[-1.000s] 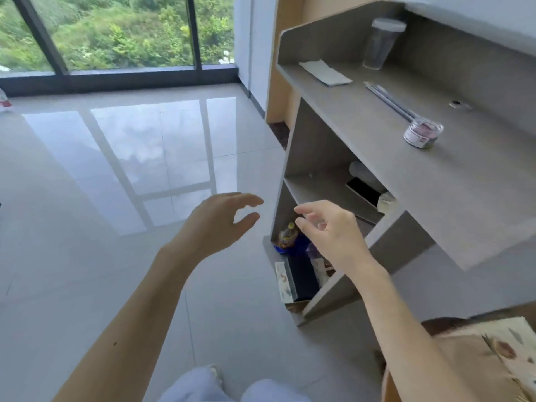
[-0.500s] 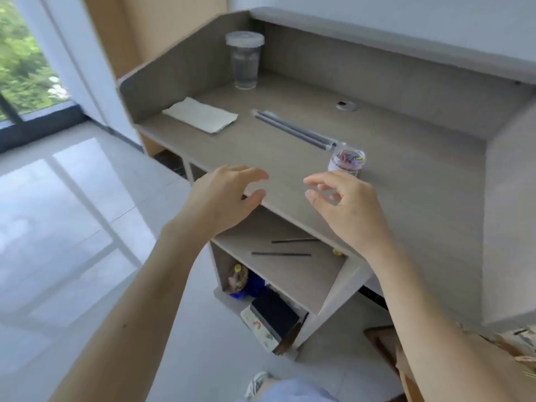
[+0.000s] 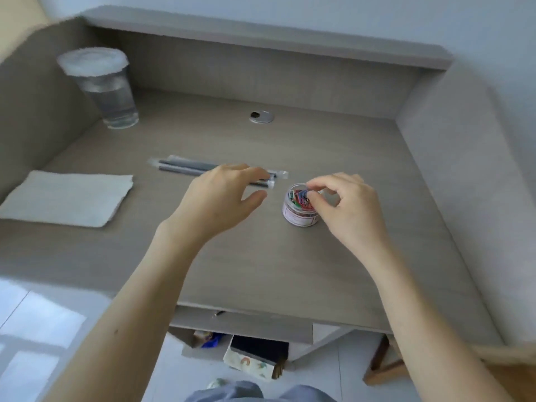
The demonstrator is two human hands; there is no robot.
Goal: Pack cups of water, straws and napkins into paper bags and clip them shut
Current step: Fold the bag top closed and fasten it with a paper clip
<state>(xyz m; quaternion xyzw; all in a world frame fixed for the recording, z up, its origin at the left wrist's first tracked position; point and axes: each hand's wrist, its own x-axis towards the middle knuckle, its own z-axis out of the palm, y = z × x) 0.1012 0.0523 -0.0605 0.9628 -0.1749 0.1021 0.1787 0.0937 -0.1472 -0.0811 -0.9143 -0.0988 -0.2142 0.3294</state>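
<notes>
I see what looks like an office workstation: a grey laminate tabletop [image 3: 261, 271] walled at back and sides, with a round cable port [image 3: 261, 116] near the rear. A tub of coloured paper clips [image 3: 300, 213] stands on it, shelves [image 3: 246, 323] lie beneath, and glossy floor tiles [image 3: 37, 329] show below.

both hands have moved from the front edge of the surface [image 3: 261, 271] out over it. the right hand [image 3: 348, 210] now reaches into the clip jar [image 3: 300, 214], fingertips pinching paper clips [image 3: 298, 198] at its open top. the left hand [image 3: 220, 198] now hovers spread at the jar's 9 o'clock, over the end of the straws [image 3: 185, 166].
</notes>
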